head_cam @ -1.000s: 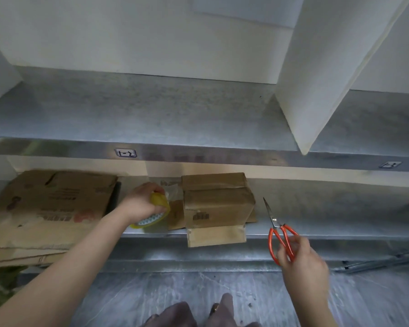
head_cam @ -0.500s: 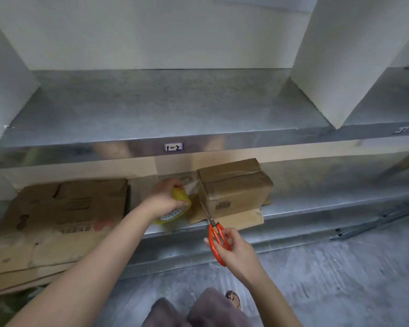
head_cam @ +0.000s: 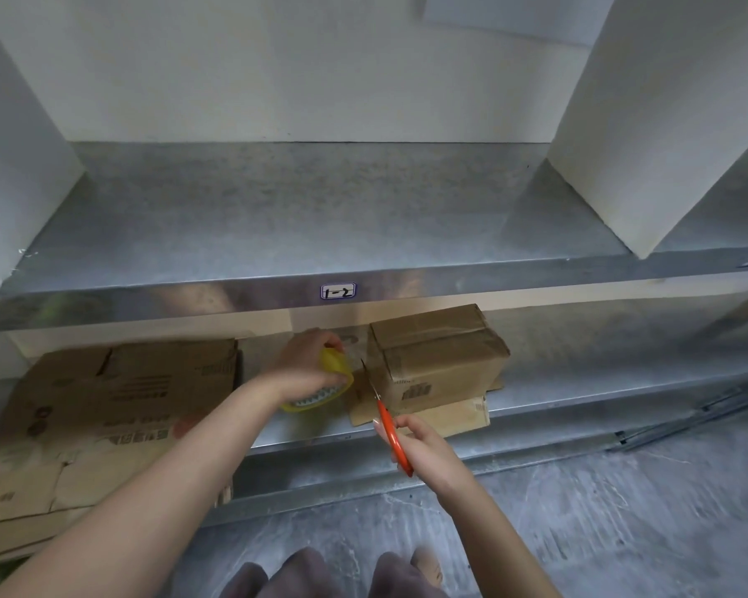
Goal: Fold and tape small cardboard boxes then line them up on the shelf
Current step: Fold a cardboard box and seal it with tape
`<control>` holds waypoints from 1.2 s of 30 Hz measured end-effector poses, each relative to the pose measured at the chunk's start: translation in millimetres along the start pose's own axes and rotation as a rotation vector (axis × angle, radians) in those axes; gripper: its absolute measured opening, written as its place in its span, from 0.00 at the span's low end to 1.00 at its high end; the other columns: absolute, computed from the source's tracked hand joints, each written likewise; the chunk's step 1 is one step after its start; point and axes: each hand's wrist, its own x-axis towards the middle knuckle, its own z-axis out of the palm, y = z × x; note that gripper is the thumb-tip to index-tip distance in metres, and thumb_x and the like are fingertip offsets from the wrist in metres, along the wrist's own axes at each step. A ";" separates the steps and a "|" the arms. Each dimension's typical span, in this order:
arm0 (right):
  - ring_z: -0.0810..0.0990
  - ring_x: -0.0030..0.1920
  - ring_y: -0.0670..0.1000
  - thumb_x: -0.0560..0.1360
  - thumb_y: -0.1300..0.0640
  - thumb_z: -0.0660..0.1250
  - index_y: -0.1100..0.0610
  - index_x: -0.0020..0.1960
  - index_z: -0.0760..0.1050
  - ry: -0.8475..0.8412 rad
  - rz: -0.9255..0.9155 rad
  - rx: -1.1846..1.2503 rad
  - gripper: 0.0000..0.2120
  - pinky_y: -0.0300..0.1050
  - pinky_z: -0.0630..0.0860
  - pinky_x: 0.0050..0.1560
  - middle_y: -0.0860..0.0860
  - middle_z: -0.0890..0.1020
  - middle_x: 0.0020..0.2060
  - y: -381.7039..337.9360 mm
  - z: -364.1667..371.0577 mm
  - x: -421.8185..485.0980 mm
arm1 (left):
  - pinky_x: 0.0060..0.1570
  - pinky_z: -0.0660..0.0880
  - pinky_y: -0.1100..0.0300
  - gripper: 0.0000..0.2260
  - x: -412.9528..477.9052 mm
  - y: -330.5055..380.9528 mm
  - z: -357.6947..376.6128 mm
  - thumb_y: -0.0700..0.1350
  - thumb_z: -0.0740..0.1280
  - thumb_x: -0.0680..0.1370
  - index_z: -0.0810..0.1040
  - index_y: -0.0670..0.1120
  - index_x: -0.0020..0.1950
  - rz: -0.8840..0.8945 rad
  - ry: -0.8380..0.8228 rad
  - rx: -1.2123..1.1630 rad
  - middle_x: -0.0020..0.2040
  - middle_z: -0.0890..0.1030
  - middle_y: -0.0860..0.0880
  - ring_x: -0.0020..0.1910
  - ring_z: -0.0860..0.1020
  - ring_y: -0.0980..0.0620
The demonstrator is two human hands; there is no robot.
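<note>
Left hand (head_cam: 301,366) grips yellow tape roll (head_cam: 327,384); right hand (head_cam: 424,444) grips orange scissors (head_cam: 387,420), blades between roll and folded box (head_cam: 437,358), which sits just right of both hands, on lower shelf (head_cam: 579,381).

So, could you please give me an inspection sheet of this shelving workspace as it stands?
Surface: metal lower shelf carrying the work; upper shelf above it, with a 1-2 label.
Job's things: small cardboard box closed, standing on flat cardboard; yellow tape roll beside it; orange scissors.
Clutter: flattened cardboard stack at left.
Hands: left hand grips the tape roll; right hand holds the scissors, blades pointing between roll and box.
Cables: nothing seen.
Surroundings: white dividers, grey floor.
</note>
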 end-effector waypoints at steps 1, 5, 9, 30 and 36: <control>0.72 0.33 0.47 0.74 0.39 0.68 0.56 0.55 0.76 -0.001 0.000 0.013 0.21 0.38 0.68 0.38 0.49 0.75 0.32 0.0 0.7 2.2 | 0.48 0.66 0.61 0.21 0.0 0.0 -0.2 0.52 0.77 0.68 0.74 0.54 0.57 0.000 -0.004 0.001 0.54 0.72 0.56 0.53 0.70 0.55; 0.71 0.31 0.46 0.75 0.40 0.68 0.55 0.53 0.76 0.007 -0.012 0.011 0.18 0.37 0.68 0.35 0.49 0.74 0.30 2.5 0.8 7.5 | 0.48 0.66 0.61 0.22 0.1 0.9 -0.4 0.53 0.76 0.69 0.73 0.55 0.59 -0.005 -0.017 0.010 0.54 0.71 0.57 0.53 0.70 0.55; 0.72 0.31 0.46 0.74 0.41 0.69 0.54 0.52 0.78 0.022 -0.035 0.001 0.17 0.37 0.68 0.34 0.48 0.75 0.29 4.3 -1.0 10.0 | 0.48 0.66 0.60 0.23 0.8 2.4 0.0 0.53 0.76 0.69 0.72 0.54 0.60 -0.002 -0.026 0.012 0.54 0.71 0.57 0.53 0.70 0.55; 0.81 0.49 0.47 0.65 0.26 0.65 0.43 0.54 0.71 0.091 -0.140 -0.479 0.27 0.47 0.79 0.52 0.43 0.83 0.47 17.9 -19.2 25.7 | 0.48 0.65 0.60 0.20 1.8 -3.7 6.5 0.51 0.76 0.69 0.73 0.54 0.57 -0.040 -0.047 0.060 0.56 0.73 0.55 0.53 0.70 0.54; 0.73 0.62 0.50 0.63 0.22 0.63 0.42 0.63 0.68 0.099 -0.187 -0.705 0.36 0.51 0.73 0.61 0.46 0.78 0.58 36.4 -26.5 24.7 | 0.48 0.65 0.60 0.19 4.6 3.1 11.0 0.51 0.76 0.68 0.72 0.56 0.54 -0.039 -0.031 0.036 0.55 0.72 0.55 0.54 0.70 0.54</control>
